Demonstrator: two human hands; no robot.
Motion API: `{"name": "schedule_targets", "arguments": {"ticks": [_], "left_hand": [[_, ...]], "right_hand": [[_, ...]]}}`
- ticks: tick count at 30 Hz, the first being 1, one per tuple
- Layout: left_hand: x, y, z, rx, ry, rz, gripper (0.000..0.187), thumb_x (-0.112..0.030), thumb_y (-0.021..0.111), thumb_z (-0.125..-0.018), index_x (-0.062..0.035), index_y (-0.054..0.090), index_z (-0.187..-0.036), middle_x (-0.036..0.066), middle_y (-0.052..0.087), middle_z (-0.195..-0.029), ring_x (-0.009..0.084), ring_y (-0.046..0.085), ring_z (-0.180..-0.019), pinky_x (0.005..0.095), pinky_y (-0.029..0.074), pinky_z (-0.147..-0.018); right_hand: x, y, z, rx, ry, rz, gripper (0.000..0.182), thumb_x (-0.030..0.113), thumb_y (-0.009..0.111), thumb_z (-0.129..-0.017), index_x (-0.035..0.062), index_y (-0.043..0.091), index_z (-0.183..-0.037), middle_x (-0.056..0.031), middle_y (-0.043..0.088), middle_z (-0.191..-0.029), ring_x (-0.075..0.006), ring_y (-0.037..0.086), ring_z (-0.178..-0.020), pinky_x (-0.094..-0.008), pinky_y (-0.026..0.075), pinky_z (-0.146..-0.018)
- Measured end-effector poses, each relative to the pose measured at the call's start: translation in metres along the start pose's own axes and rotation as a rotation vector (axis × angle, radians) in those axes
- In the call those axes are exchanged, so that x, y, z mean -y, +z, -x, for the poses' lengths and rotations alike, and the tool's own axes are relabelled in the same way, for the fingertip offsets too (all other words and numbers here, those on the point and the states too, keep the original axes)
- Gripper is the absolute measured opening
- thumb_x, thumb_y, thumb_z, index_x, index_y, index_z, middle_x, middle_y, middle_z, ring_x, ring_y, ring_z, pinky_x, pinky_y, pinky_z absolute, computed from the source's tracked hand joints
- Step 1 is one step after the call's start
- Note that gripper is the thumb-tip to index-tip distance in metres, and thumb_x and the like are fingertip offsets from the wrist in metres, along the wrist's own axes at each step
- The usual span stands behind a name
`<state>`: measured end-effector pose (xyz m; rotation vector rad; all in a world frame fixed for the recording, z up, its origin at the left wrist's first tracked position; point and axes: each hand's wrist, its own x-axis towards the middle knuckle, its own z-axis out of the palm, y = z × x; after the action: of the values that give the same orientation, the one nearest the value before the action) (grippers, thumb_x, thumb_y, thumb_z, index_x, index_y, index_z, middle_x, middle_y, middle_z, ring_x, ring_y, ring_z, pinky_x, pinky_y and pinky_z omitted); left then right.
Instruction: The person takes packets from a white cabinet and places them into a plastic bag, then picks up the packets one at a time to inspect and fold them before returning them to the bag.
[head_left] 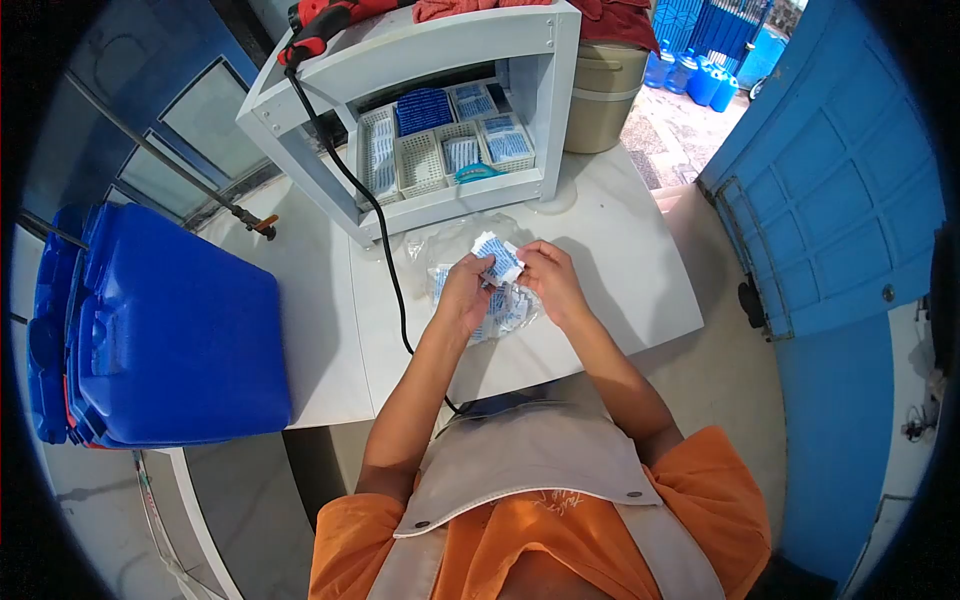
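Small white sachets with blue print are held between my two hands above the white table. My left hand is closed on them, its thumb lying across the printed face. The fingers of my right hand pinch their right edge. Below my hands, a transparent plastic bag with several more such sachets lies on the table. Behind it, a white shelf unit holds white baskets with similar packets, a dark blue bundle and a teal curved object.
A black cable runs from a red-and-black tool on the shelf top, down past my left forearm. A large blue container stands at left, a beige bucket at back right. A blue door stands open at right.
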<state>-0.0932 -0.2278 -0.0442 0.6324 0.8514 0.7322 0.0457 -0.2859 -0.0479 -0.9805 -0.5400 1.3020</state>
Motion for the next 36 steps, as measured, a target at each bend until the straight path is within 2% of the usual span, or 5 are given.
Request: {"name": "schedule_targets", "arguments": {"ticks": [5, 13, 26, 31, 36], "left_hand": [[-0.005, 0.012, 0.009, 0.058, 0.036, 0.056, 0.006, -0.009, 0.048, -0.088, -0.0076, 0.053, -0.092, 0.003, 0.059, -0.086, 0.0147, 0.053, -0.079, 0.0329, 0.040, -0.074], [0.006, -0.002, -0.008, -0.140, 0.076, 0.284, 0.004, -0.008, 0.049, -0.087, -0.0092, 0.049, -0.084, 0.002, 0.054, -0.079, 0.0155, 0.050, -0.075, 0.0325, 0.040, -0.074], [-0.008, 0.011, 0.003, 0.060, 0.281, -0.503, 0.017, -0.009, 0.046, -0.089, -0.0037, 0.057, -0.101, 0.001, 0.059, -0.086, 0.0082, 0.050, -0.076, 0.0246, 0.039, -0.071], [0.000, 0.010, -0.005, 0.113, 0.185, -0.255, 0.015, -0.010, 0.044, -0.090, -0.0052, 0.054, -0.100, 0.002, 0.059, -0.088, 0.0088, 0.052, -0.079, 0.0251, 0.040, -0.069], [-0.005, 0.021, 0.004, 0.044, 0.152, -0.011, 0.015, -0.010, 0.042, -0.090, -0.0049, 0.052, -0.099, 0.006, 0.058, -0.094, 0.0143, 0.055, -0.085, 0.0299, 0.044, -0.075]], "right_hand": [[0.000, 0.000, -0.002, -0.008, 0.262, -0.335, 0.006, 0.001, 0.056, -0.081, 0.0041, 0.056, -0.087, -0.0072, 0.060, -0.083, -0.0170, 0.060, -0.073, -0.0307, 0.049, -0.068], [-0.022, 0.009, 0.004, -0.279, -0.523, 0.560, 0.004, 0.001, 0.058, -0.081, 0.0002, 0.056, -0.084, -0.0049, 0.060, -0.072, -0.0071, 0.055, -0.064, -0.0227, 0.045, -0.056], [0.023, 0.011, -0.017, 0.044, -0.256, 0.412, 0.013, 0.003, 0.057, -0.084, -0.0032, 0.060, -0.095, -0.0028, 0.062, -0.078, -0.0059, 0.056, -0.072, -0.0202, 0.044, -0.063], [0.014, 0.030, -0.012, -0.087, -0.512, 0.731, 0.025, 0.016, 0.053, -0.090, -0.0030, 0.061, -0.104, -0.0146, 0.065, -0.090, -0.0214, 0.062, -0.077, -0.0270, 0.047, -0.069], [-0.014, 0.035, -0.001, -0.184, -0.635, 0.746, 0.045, 0.015, 0.041, -0.094, -0.0028, 0.032, -0.134, -0.0236, 0.039, -0.133, -0.0356, 0.043, -0.119, -0.0370, 0.035, -0.098]]}}
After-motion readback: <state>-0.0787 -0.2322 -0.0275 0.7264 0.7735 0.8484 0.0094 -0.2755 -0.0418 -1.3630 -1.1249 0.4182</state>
